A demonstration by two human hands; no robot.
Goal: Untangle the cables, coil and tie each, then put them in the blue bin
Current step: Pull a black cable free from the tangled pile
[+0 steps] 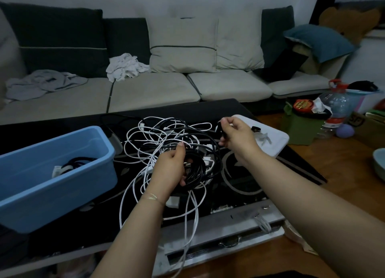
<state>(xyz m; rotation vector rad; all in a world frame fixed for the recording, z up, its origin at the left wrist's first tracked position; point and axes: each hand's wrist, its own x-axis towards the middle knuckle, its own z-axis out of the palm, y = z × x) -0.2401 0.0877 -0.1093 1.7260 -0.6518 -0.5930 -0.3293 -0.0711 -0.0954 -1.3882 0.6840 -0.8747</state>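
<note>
Keep the black coil (194, 169) pinned flat on the counter (239, 173) under left hand (170, 169), fingers curled round its loops; feed the free black end, pinched in right hand (233, 136), around without snagging. Blue bin (52, 173) at left, already holding one tied cable (70, 165). White cables (158, 136) tangled over and beneath the coil, likely to drag along. White tray (275, 138) just behind right hand, ties on it.

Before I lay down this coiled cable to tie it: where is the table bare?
Bare black glass lies between the right forearm and the white tray, out to the table's right edge. The middle is crowded with tangled cables; the blue bin fills the left.
</note>
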